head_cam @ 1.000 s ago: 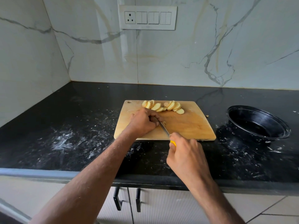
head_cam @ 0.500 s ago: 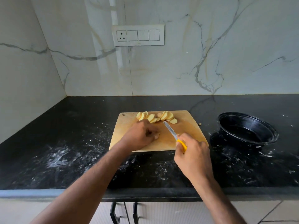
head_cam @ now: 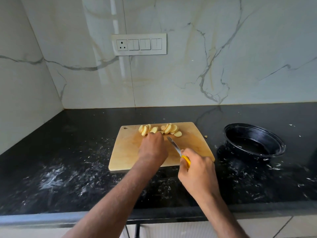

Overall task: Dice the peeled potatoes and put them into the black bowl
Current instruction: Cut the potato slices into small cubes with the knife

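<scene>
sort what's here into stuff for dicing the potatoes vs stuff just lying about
For the job: potato slices, cutting board, knife gripped by the right hand, left hand reaching to the slices, black bowl.

Lying about: stray scrap beside the board, white smears on the counter, wall switch panel.

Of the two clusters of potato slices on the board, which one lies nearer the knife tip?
The right cluster. The knife tip points just below it, while the left cluster sits beyond the left hand.
</scene>
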A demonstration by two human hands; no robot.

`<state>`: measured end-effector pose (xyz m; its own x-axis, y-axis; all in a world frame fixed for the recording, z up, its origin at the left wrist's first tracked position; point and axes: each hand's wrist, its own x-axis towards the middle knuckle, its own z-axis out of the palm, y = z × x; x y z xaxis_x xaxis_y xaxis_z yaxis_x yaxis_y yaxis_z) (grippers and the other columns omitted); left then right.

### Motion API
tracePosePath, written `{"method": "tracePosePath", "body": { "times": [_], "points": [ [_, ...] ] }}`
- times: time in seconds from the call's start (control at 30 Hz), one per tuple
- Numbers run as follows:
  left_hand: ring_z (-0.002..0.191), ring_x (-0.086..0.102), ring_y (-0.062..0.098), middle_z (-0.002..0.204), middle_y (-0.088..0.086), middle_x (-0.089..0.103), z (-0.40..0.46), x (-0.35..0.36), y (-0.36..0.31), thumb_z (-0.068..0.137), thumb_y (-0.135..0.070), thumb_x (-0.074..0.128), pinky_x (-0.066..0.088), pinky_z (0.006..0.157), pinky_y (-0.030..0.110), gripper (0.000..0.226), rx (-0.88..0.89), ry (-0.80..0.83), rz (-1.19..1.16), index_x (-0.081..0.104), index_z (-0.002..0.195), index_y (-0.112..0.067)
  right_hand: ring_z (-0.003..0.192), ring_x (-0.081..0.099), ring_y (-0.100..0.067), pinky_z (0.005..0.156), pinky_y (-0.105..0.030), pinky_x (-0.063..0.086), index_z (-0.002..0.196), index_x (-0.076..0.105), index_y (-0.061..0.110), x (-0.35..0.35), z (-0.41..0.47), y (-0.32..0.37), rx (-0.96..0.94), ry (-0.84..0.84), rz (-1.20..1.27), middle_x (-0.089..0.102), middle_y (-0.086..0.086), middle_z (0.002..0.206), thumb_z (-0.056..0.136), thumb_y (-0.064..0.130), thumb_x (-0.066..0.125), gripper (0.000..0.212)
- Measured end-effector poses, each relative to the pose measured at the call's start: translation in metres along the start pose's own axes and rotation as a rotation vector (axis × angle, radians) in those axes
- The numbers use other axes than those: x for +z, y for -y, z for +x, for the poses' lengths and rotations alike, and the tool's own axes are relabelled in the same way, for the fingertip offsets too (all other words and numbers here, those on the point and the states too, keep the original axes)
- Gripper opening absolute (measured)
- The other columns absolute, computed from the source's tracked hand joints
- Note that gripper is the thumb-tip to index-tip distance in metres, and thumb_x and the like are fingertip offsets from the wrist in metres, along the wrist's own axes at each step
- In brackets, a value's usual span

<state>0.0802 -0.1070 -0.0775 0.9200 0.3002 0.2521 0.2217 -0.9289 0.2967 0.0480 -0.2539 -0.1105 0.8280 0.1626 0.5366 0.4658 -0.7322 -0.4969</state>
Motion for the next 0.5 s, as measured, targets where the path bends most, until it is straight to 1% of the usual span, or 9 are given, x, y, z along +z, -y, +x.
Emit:
{"method": "tracePosePath", "body": {
  "times": [0.07, 0.1, 0.17, 0.2, 0.23, 0.3, 0.37, 0.4, 0.5],
  "points": [
    [0.08, 0.056, 0.022, 0.101, 0.01, 0.063, 0.002, 0.0, 0.001, 0.092, -0.003, 0.059, 0.051, 0.065, 0.029, 0.016, 0.014, 0.023, 0.029, 0.064, 0.106, -0.008, 0.054, 0.06, -0.014, 0.049, -0.032, 0.054, 0.092, 0.064, 0.024, 0.0, -0.001, -0.001, 0.013, 0.011, -0.006, 0.065, 0.009, 0.068, 0.088, 0.02, 0.068, 0.007],
    [0.079, 0.058, 0.021, 0.099, 0.009, 0.061, 0.005, 0.0, 0.004, 0.091, -0.003, 0.061, 0.05, 0.063, 0.028, 0.016, 0.034, 0.052, 0.03, 0.064, 0.106, -0.007, 0.054, 0.06, -0.014, 0.049, -0.031, 0.054, 0.091, 0.064, 0.024, -0.001, -0.001, 0.0, 0.012, 0.017, -0.01, 0.064, 0.008, 0.068, 0.088, 0.02, 0.068, 0.006],
    [0.073, 0.056, 0.016, 0.09, 0.004, 0.059, 0.014, -0.003, 0.012, 0.092, -0.006, 0.064, 0.043, 0.054, 0.021, 0.014, 0.097, 0.13, 0.027, 0.068, 0.105, -0.006, 0.054, 0.059, -0.012, 0.047, -0.027, 0.052, 0.091, 0.064, 0.025, -0.001, -0.001, 0.0, 0.007, 0.028, -0.018, 0.064, 0.009, 0.068, 0.089, 0.021, 0.068, 0.006],
    [0.071, 0.055, 0.015, 0.087, 0.002, 0.06, 0.018, -0.006, 0.017, 0.093, -0.009, 0.064, 0.04, 0.053, 0.02, 0.012, 0.123, 0.161, 0.021, 0.07, 0.103, -0.005, 0.054, 0.059, -0.011, 0.047, -0.024, 0.051, 0.092, 0.064, 0.025, -0.001, -0.001, 0.0, 0.009, 0.033, -0.017, 0.065, 0.009, 0.069, 0.089, 0.021, 0.068, 0.006],
    [0.071, 0.057, 0.015, 0.086, 0.002, 0.064, 0.021, -0.009, 0.021, 0.094, -0.013, 0.065, 0.042, 0.054, 0.021, 0.012, 0.133, 0.187, 0.006, 0.073, 0.1, -0.006, 0.055, 0.06, -0.011, 0.047, -0.023, 0.051, 0.092, 0.064, 0.025, -0.001, -0.001, 0.0, 0.014, 0.041, -0.015, 0.065, 0.009, 0.069, 0.089, 0.022, 0.068, 0.006],
    [0.074, 0.063, 0.016, 0.085, 0.001, 0.07, 0.026, -0.012, 0.029, 0.093, -0.019, 0.068, 0.05, 0.06, 0.026, 0.014, 0.124, 0.222, -0.048, 0.078, 0.093, -0.009, 0.055, 0.061, -0.011, 0.048, -0.024, 0.053, 0.092, 0.063, 0.025, -0.001, -0.001, 0.001, 0.023, 0.057, -0.016, 0.065, 0.009, 0.069, 0.09, 0.022, 0.067, 0.005],
    [0.075, 0.066, 0.018, 0.084, 0.002, 0.072, 0.026, -0.011, 0.032, 0.091, -0.021, 0.071, 0.054, 0.062, 0.027, 0.014, 0.101, 0.207, -0.086, 0.079, 0.089, -0.01, 0.056, 0.061, -0.012, 0.048, -0.023, 0.051, 0.095, 0.063, 0.025, -0.001, -0.002, 0.002, 0.021, 0.072, -0.029, 0.064, 0.008, 0.069, 0.09, 0.023, 0.066, 0.006],
    [0.076, 0.065, 0.019, 0.085, 0.003, 0.071, 0.024, -0.009, 0.031, 0.091, -0.021, 0.071, 0.054, 0.062, 0.027, 0.013, 0.08, 0.179, -0.089, 0.078, 0.09, -0.01, 0.056, 0.061, -0.012, 0.047, -0.021, 0.048, 0.096, 0.063, 0.026, -0.001, -0.002, 0.003, 0.012, 0.083, -0.043, 0.064, 0.007, 0.069, 0.09, 0.023, 0.065, 0.007],
    [0.078, 0.06, 0.021, 0.09, 0.005, 0.064, 0.016, 0.001, 0.021, 0.092, -0.014, 0.067, 0.051, 0.064, 0.03, 0.01, -0.014, 0.057, -0.082, 0.072, 0.097, -0.008, 0.061, 0.065, -0.014, 0.05, -0.018, 0.039, 0.104, 0.065, 0.026, -0.002, -0.004, 0.008, -0.023, 0.133, -0.102, 0.068, 0.004, 0.072, 0.09, 0.021, 0.062, 0.015]
  ]
}}
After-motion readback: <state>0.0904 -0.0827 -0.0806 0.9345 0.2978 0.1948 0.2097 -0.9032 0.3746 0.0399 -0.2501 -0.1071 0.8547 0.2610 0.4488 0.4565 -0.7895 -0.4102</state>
